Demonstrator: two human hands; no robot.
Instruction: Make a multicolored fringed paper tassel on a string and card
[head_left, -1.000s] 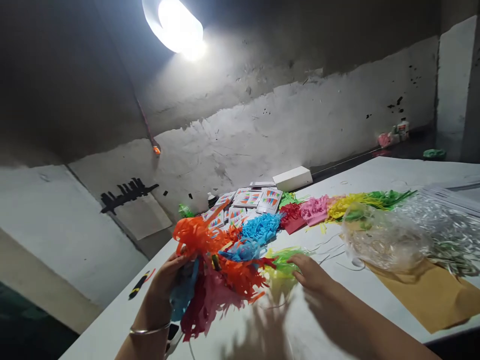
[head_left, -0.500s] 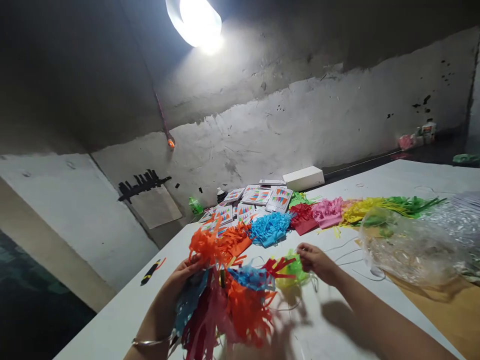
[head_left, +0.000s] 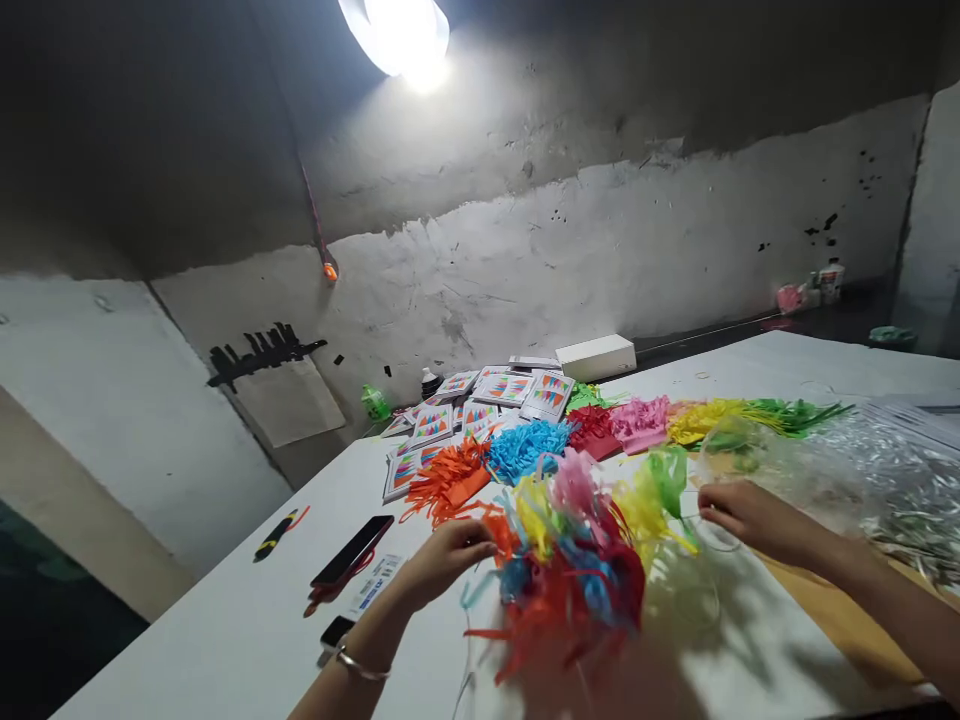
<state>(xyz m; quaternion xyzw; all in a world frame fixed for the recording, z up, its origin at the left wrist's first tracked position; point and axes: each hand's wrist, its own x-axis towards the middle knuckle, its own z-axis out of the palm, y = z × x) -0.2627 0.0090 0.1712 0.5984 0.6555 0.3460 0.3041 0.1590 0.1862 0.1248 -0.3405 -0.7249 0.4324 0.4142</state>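
Observation:
A tangled bunch of cut tissue tassels (head_left: pixel 574 560) in red, orange, pink, yellow, blue and green hangs over the white table between my hands. My left hand (head_left: pixel 457 555), with a bangle on its wrist, is closed at the bunch's left edge, by an orange tassel; what its fingers grip is hidden. To the right, my right hand (head_left: pixel 739 515) is pinched on a thin white string beside the green tassel (head_left: pixel 666 480). Behind the bunch lie piles of fringed tissue: orange (head_left: pixel 454 480), blue (head_left: pixel 527 447), red (head_left: pixel 592 428), pink (head_left: pixel 640 420) and yellow (head_left: pixel 705 420).
Printed cards (head_left: pixel 502 388) are heaped at the back near a white box (head_left: pixel 596 357). A phone (head_left: pixel 352 552), a labelled packet (head_left: pixel 375 585) and a yellow-black cutter (head_left: pixel 275 535) lie at left. Clear plastic bags (head_left: pixel 795 470) and brown paper (head_left: pixel 832 610) are at right.
Both hands and the tassel bunch have shifted right. The bunch now hangs between the hands, off the left forearm. The phone and packet have come into view, and the camera view has shifted slightly.

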